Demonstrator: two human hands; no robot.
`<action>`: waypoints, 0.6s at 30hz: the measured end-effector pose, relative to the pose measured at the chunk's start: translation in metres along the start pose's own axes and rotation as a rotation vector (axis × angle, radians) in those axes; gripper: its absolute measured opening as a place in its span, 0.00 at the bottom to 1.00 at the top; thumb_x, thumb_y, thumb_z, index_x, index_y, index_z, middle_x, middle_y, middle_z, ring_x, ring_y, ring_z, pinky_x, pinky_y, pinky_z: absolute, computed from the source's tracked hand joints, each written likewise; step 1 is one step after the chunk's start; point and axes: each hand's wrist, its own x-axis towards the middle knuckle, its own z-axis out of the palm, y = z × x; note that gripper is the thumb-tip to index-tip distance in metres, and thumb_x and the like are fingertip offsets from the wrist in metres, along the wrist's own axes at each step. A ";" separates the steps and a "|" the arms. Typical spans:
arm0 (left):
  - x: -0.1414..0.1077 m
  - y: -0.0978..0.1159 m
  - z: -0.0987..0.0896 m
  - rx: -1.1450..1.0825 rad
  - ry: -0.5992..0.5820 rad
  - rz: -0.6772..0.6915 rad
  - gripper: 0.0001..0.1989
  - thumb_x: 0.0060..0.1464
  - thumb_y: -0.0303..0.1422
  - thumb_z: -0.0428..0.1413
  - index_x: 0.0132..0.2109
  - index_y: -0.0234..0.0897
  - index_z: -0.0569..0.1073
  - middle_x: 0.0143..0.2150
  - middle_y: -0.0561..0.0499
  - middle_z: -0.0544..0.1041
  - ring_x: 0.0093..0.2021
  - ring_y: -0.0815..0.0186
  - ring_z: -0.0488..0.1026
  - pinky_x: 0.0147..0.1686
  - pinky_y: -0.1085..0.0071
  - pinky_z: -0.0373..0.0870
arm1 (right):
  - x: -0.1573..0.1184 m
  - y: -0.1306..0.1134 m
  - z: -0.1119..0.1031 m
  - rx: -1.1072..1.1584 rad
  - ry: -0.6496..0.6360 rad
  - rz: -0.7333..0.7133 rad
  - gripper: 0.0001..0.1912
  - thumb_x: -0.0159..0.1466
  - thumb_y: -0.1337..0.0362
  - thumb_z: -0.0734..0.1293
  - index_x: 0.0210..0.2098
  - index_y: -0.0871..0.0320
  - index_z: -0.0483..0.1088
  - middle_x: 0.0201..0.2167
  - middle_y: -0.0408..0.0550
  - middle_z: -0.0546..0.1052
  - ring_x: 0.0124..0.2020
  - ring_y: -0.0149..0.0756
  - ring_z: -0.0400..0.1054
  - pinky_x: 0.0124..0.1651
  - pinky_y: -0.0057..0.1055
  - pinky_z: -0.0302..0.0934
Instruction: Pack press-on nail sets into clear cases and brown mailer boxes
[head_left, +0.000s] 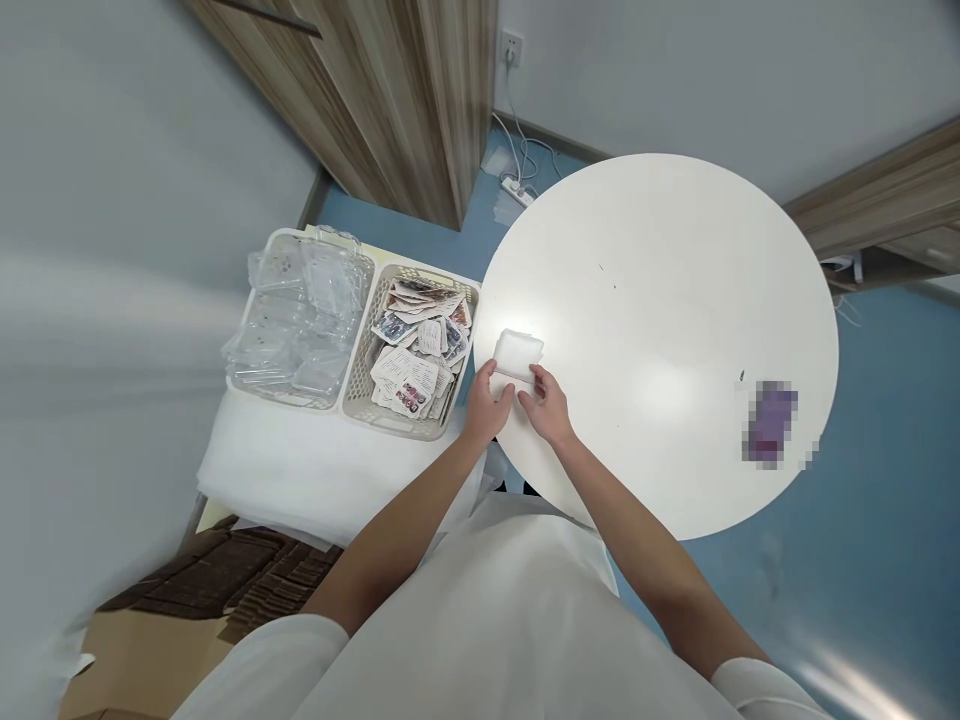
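Observation:
At the near-left edge of the round white table (667, 290), a small, see-through whitish plastic box (517, 352) lies between my two hands. Its far part looks like a raised or folded-out lid, and I cannot make out any contents. My left hand (487, 405) grips the left side, thumb toward the near edge. On the right side, the fingers of my right hand (549, 405) pinch the box with the thumb bent inward. Both palms hide part of its near edge.
Left of the table stand a basket (360, 385) of printed cards (409, 375) and another with clear plastic boxes (296, 300). White wrapping sheet (330, 460) and flattened cardboard (225, 580) lie nearer. A blurred purple object (771, 425) sits at the table's right. A power strip (517, 190) lies behind.

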 end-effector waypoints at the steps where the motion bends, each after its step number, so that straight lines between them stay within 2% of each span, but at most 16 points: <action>1: -0.001 0.000 0.000 0.010 -0.003 0.001 0.27 0.50 0.34 0.51 0.57 0.40 0.56 0.57 0.46 0.59 0.57 0.61 0.56 0.56 0.62 0.53 | 0.000 0.000 0.000 -0.004 0.001 0.001 0.27 0.53 0.62 0.61 0.53 0.52 0.56 0.53 0.46 0.62 0.52 0.37 0.57 0.52 0.37 0.55; 7: -0.002 0.000 0.003 -0.004 0.014 0.045 0.28 0.49 0.34 0.52 0.57 0.40 0.55 0.60 0.46 0.55 0.58 0.61 0.54 0.56 0.62 0.52 | 0.001 0.004 -0.003 0.038 -0.045 -0.015 0.27 0.53 0.60 0.62 0.53 0.50 0.55 0.54 0.46 0.60 0.53 0.37 0.55 0.52 0.37 0.54; 10: -0.003 -0.001 0.004 -0.051 0.048 0.075 0.29 0.48 0.34 0.53 0.57 0.41 0.54 0.63 0.46 0.47 0.58 0.61 0.54 0.56 0.64 0.52 | 0.000 0.010 -0.006 0.073 -0.081 -0.059 0.30 0.53 0.59 0.63 0.54 0.49 0.52 0.58 0.46 0.53 0.54 0.37 0.53 0.53 0.37 0.52; 13: -0.011 -0.003 0.002 -0.089 0.068 0.053 0.30 0.48 0.34 0.53 0.58 0.41 0.52 0.64 0.45 0.43 0.59 0.61 0.54 0.56 0.64 0.53 | -0.008 0.014 -0.011 0.112 -0.091 -0.041 0.34 0.52 0.58 0.64 0.56 0.47 0.47 0.60 0.46 0.47 0.54 0.36 0.53 0.54 0.36 0.52; 15: -0.024 -0.004 0.000 -0.101 0.071 0.005 0.31 0.48 0.34 0.53 0.58 0.39 0.51 0.64 0.43 0.44 0.59 0.60 0.53 0.56 0.64 0.53 | -0.017 0.016 -0.017 0.140 -0.119 0.023 0.36 0.52 0.57 0.63 0.57 0.47 0.45 0.60 0.47 0.48 0.54 0.36 0.54 0.53 0.36 0.53; 18: -0.057 -0.007 -0.006 -0.128 0.044 -0.066 0.29 0.49 0.35 0.53 0.57 0.37 0.54 0.61 0.41 0.54 0.58 0.59 0.55 0.54 0.62 0.56 | -0.038 0.018 -0.030 0.177 -0.192 0.150 0.35 0.53 0.56 0.63 0.57 0.49 0.47 0.58 0.50 0.53 0.53 0.38 0.56 0.51 0.37 0.56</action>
